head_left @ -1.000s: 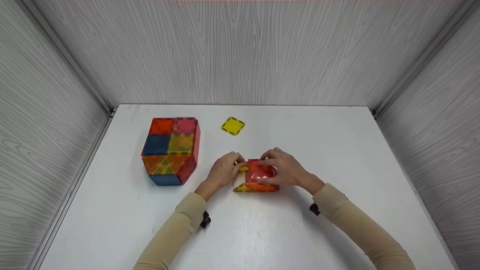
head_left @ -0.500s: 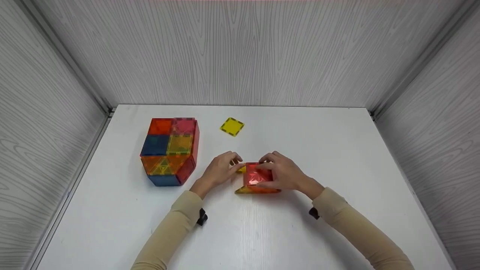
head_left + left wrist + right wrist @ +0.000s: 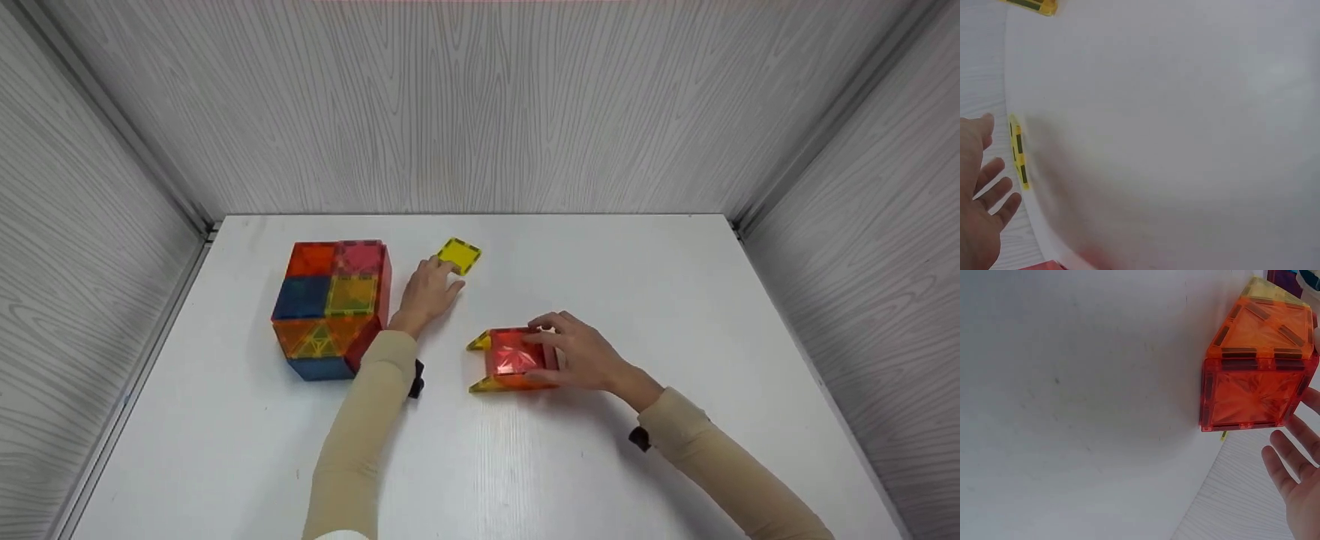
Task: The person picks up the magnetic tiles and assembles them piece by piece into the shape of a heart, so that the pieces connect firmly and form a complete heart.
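In the head view my left hand [image 3: 430,291] reaches over the flat yellow square magnetic tile [image 3: 460,256], fingertips at its near left edge; contact is unclear. The left wrist view shows this hand's fingers [image 3: 995,194] extended beside a yellow tile edge [image 3: 1018,152]. My right hand [image 3: 583,354] holds a small magnetic-tile block with a red square top [image 3: 516,352], its thumb near the front and fingers at the back. Yellow triangles [image 3: 481,342] jut from the block's left side. In the right wrist view its red side [image 3: 1258,398] and orange slanted face [image 3: 1269,329] show.
A larger multicoloured magnetic-tile structure [image 3: 302,298] stands on the left of the white table [image 3: 637,285], close to my left forearm. Grey wood-grain panels [image 3: 472,112] rise at the back and on both sides.
My left hand has left the small block's left side and moved away and leftward to the loose yellow tile, which is turned slightly. My right hand stays at the block.
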### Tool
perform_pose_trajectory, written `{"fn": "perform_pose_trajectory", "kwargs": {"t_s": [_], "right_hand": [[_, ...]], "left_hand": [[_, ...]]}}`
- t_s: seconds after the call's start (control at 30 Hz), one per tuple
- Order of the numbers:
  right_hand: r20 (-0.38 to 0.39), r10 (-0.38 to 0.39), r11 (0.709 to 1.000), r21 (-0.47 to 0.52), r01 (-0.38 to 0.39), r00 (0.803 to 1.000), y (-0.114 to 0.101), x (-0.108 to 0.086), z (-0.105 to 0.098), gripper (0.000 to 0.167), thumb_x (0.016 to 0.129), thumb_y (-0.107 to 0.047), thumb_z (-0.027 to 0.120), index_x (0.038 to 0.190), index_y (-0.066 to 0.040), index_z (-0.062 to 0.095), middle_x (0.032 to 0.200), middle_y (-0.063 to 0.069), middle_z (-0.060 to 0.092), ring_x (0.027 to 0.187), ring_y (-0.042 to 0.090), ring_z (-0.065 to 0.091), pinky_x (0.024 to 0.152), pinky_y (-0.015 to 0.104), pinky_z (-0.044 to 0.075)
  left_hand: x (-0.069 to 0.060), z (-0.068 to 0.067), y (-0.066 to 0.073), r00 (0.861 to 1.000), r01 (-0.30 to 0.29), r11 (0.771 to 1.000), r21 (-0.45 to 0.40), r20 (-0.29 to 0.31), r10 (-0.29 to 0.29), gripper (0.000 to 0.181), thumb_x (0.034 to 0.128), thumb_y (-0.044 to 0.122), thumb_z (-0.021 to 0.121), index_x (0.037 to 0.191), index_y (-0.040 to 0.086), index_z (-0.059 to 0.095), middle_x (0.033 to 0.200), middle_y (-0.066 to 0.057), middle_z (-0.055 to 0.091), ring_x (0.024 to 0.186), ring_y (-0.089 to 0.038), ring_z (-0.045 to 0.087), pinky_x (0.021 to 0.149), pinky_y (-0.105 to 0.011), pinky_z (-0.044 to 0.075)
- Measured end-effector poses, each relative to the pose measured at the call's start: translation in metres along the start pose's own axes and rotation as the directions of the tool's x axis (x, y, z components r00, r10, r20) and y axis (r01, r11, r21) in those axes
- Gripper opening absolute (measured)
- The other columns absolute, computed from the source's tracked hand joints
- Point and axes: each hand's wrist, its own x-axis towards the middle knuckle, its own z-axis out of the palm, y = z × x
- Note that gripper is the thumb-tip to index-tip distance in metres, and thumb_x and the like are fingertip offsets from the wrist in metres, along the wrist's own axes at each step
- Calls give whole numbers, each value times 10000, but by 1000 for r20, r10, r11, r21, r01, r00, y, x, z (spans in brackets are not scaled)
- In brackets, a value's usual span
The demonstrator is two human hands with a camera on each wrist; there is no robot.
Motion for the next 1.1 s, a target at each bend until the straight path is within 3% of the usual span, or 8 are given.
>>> {"fn": "perform_pose_trajectory", "kwargs": {"t_s": [0.13, 0.27, 0.47, 0.83, 0.93, 1.1], "right_hand": [[4, 3, 1000, -1, -3, 1000, 0, -2, -1, 517, 912, -497, 790, 1315, -177, 740, 1378, 79, 652, 1236, 255, 620, 971, 450, 605], [1, 3, 1000, 3, -3, 1000, -1, -4, -1, 510, 907, -468, 801, 1319, -174, 739, 1375, 85, 657, 1241, 259, 627, 981, 456, 605], [11, -3, 1000, 10, 3, 1000, -3, -3, -1, 531, 920, -494, 779, 1338, -173, 729, 1388, 94, 653, 1252, 266, 626, 1006, 461, 598], [18, 8, 1000, 1, -8, 1000, -1, -2, 0, 528, 919, -478, 789, 1342, -169, 725, 1403, 93, 644, 1269, 269, 617, 1005, 456, 599], [19, 7, 1000, 2, -7, 1000, 0, -3, -1, 523, 921, -474, 789, 1340, -168, 725, 1402, 93, 644, 1268, 268, 618, 1004, 453, 600], [18, 4, 1000, 15, -5, 1000, -1, -3, -2, 521, 923, -471, 786, 1344, -169, 722, 1407, 92, 638, 1274, 269, 615, 1001, 458, 600]], "left_hand": [[14, 4, 7, 999, 1, 1000, 16, 33, -2, 497, 1073, 343, 606, 1504, 100, 558, 1560, -185, 494, 1402, -344, 499, 1227, -507, 418], [13, 9, 10, 997, -4, 1000, 25, 82, 2, 472, 1069, 344, 610, 1475, 104, 577, 1512, -167, 508, 1394, -324, 500, 1223, -510, 414], [-4, 12, 6, 994, 0, 998, 58, 112, -7, 446, 1065, 366, 624, 1443, 130, 600, 1462, -127, 506, 1355, -304, 491, 1223, -489, 408], [-43, 6, 0, 993, -20, 996, 89, 122, 9, 483, 1050, 390, 645, 1439, 107, 598, 1488, -155, 519, 1364, -330, 480, 1240, -520, 388], [-42, 4, -1, 993, -26, 993, 113, 114, 13, 501, 1049, 391, 644, 1439, 82, 590, 1476, -168, 526, 1338, -337, 485, 1222, -522, 397], [-24, 2, -2, 999, -25, 989, 145, 49, 18, 546, 1044, 401, 646, 1453, 47, 569, 1458, -198, 526, 1293, -352, 500, 1154, -508, 434]]}}
